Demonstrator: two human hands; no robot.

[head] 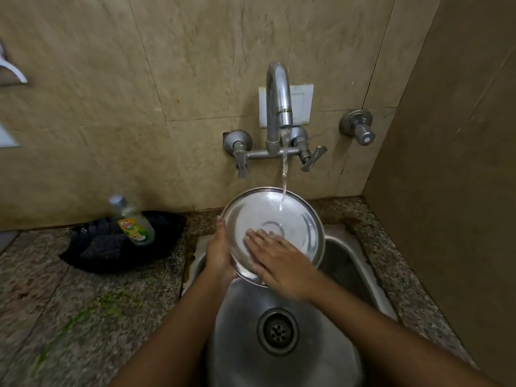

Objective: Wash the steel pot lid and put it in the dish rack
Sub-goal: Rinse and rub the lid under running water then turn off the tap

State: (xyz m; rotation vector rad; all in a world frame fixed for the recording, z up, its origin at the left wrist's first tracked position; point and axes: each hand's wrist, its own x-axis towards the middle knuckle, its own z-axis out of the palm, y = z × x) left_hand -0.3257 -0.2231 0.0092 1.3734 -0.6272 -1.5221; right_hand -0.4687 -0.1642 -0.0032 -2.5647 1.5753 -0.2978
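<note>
The round steel pot lid is held tilted over the steel sink, its hollow inner face toward me. Water from the wall tap falls onto the lid's upper part. My left hand grips the lid's left rim, thumb along the edge. My right hand lies flat on the lid's inner face, fingers spread, and looks blurred. No dish rack is in view.
A black tray on the granite counter at left holds a dish soap bottle and dark scrub pads. The sink drain lies below my arms. A second valve sticks out of the wall at right. A side wall closes the right.
</note>
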